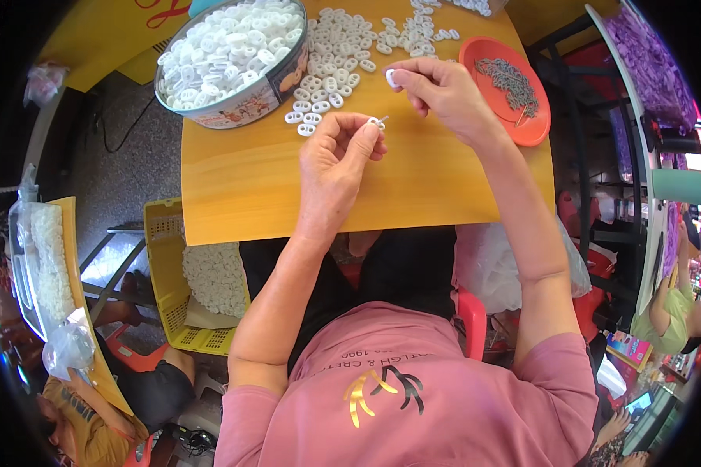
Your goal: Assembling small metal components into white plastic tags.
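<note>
- Our left hand (339, 156) is closed to a narrow pinch, thumb and fingertips on a small white piece (375, 122) with a metal tip (385, 118) jutting out at its right side
- Our right hand (448, 89) also pinches narrowly, holding a white oval (390, 76) by its edge; fingers hide part of it, and its long axis seems to run away from us
- The oval lies beyond the left hand's piece and slightly to its right, near but apart, so that short gap is, we judge, the relation that matters
- Just beyond and left of our left hand, the nearer of the two, lie loose two-holed ovals (319, 107), their long axes turned many ways
- By our right wrist sits a red dish (537, 134) with a heap of grey metal parts (508, 86)
- Past the ovals, at the table's far left, a round tub (241, 113) brims with white pieces
- All this rests on a smooth yellow-brown tabletop (436, 194)
- Below its left edge stands a yellow crate (163, 272) of white pieces, with a speckled floor (125, 179) beyond
- Farther out, one person (93, 424) sits at lower left and another (674, 315) is at far right, past a black rack (637, 179)
</note>
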`<act>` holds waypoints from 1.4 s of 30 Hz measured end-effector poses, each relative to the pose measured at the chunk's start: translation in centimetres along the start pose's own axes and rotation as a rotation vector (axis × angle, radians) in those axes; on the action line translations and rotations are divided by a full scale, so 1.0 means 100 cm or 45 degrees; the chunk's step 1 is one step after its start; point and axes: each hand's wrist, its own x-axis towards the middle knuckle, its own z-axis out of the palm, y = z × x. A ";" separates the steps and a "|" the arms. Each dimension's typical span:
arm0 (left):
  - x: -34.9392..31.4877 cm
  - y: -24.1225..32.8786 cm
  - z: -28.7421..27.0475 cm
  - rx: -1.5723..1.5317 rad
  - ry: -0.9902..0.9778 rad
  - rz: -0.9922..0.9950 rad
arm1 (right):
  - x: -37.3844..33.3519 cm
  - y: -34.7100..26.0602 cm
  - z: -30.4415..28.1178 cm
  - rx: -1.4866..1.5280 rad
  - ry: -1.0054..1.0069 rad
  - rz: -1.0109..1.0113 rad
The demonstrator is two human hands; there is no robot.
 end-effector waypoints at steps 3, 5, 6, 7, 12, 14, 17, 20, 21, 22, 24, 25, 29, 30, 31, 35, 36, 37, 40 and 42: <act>0.001 0.001 -0.001 -0.007 -0.022 -0.010 | -0.019 0.002 -0.002 0.613 -0.094 0.053; 0.001 0.002 0.000 -0.013 -0.017 -0.001 | -0.029 0.000 -0.002 0.727 -0.137 0.016; 0.001 0.001 0.000 -0.012 -0.019 -0.009 | -0.033 -0.001 -0.002 0.730 -0.135 0.023; 0.001 0.001 -0.001 -0.017 -0.016 -0.008 | -0.037 -0.003 -0.002 0.717 -0.140 -0.006; -0.001 0.003 0.002 -0.020 0.005 -0.028 | -0.048 -0.008 0.002 0.547 -0.093 -0.089; -0.001 0.002 0.002 0.000 0.002 -0.031 | -0.050 -0.008 0.003 0.556 -0.069 -0.124; 0.000 0.001 0.002 0.032 0.001 -0.031 | -0.052 -0.007 0.006 0.528 -0.036 -0.152; -0.001 0.003 0.004 0.044 0.004 -0.022 | -0.054 -0.006 0.008 0.508 -0.033 -0.178; -0.001 0.003 0.004 0.045 0.006 -0.023 | -0.054 -0.006 0.008 0.509 -0.035 -0.177; 0.000 0.003 0.004 0.054 0.008 -0.023 | -0.054 -0.006 0.009 0.486 -0.016 -0.187; 0.000 0.003 0.004 0.062 0.013 -0.024 | -0.055 -0.009 0.011 0.464 0.000 -0.197; 0.000 0.003 0.004 0.064 0.021 -0.029 | -0.056 -0.011 0.012 0.388 0.030 -0.240; 0.001 0.004 0.003 0.034 0.031 -0.033 | -0.056 -0.008 0.017 0.116 0.150 -0.489; 0.002 0.004 0.003 0.032 0.030 -0.032 | -0.056 -0.008 0.019 0.115 0.151 -0.489; 0.002 0.003 0.002 -0.001 0.021 -0.060 | -0.056 -0.008 0.021 0.144 0.167 -0.484; 0.003 0.003 -0.001 -0.058 0.015 -0.121 | -0.056 -0.005 0.029 0.225 0.203 -0.406; 0.003 0.003 -0.001 -0.057 0.016 -0.121 | -0.057 -0.005 0.031 0.227 0.202 -0.407; 0.003 0.004 0.000 -0.049 0.026 -0.118 | -0.058 -0.005 0.033 0.291 0.211 -0.374; 0.002 0.003 0.001 -0.046 0.034 -0.100 | -0.057 -0.003 0.038 0.367 0.238 -0.325; 0.002 0.003 0.001 -0.048 0.033 -0.084 | -0.056 0.000 0.042 0.381 0.256 -0.311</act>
